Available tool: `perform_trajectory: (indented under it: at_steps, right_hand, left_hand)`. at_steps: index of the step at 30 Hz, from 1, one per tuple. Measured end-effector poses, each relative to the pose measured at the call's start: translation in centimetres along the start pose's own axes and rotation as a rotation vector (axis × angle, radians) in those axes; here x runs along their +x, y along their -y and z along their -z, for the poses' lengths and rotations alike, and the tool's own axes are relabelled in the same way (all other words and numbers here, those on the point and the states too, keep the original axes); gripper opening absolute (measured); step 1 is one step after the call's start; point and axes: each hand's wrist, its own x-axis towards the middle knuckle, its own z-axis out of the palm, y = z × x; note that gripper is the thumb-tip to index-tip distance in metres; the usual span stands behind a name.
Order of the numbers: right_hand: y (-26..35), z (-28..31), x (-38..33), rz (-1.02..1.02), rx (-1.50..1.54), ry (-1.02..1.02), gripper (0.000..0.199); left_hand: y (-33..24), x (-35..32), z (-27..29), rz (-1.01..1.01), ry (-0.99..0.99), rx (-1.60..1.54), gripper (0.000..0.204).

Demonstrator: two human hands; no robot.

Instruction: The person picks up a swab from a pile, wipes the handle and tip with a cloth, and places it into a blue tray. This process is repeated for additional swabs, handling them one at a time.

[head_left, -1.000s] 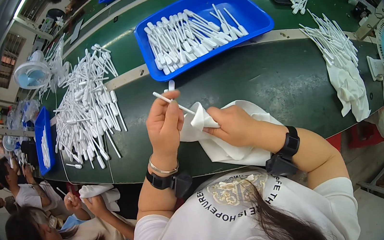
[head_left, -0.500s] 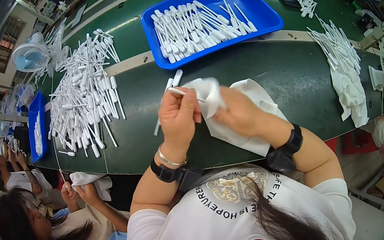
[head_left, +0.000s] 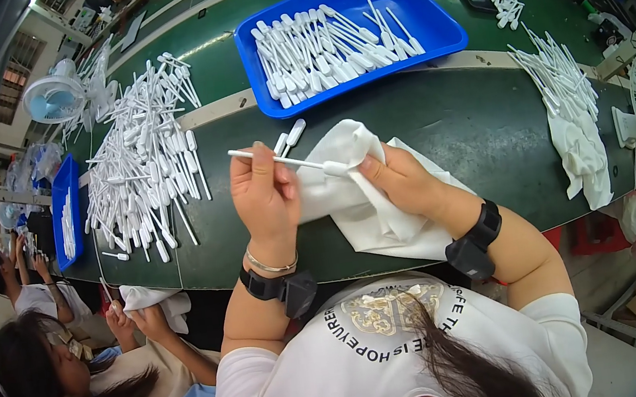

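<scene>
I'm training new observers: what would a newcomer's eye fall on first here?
Probably the large blue tray at upper centre, holding many white pipettes. Next, the big loose heap of pipettes to its left on the green table. Then, at centre, the person's left grip holds one pipette against a white cloth in the right grip.

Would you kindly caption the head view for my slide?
Left hand holds a white dropper pipette; right hand holds white cloth.

Head-worn fisheye looks down, close over bare left hand (head_left: 266, 197), bare right hand (head_left: 406, 180) and long dark green worktop (head_left: 478, 129)
</scene>
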Motion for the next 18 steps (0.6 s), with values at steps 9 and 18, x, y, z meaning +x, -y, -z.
perform_trajectory:
  at_steps: [9,18]
  right_hand:
    - [0.3,-0.1,-0.6,0.224,-0.282,-0.072,0.024]
    - [-1.0,1.8,1.1,0.017,0.34,-0.457,0.024]
  left_hand:
    - [0.4,-0.2,-0.3,0.019,0.023,0.035,0.011]
    - [0.6,-1.1,-4.6,-1.0,0.744,1.114,0.005]
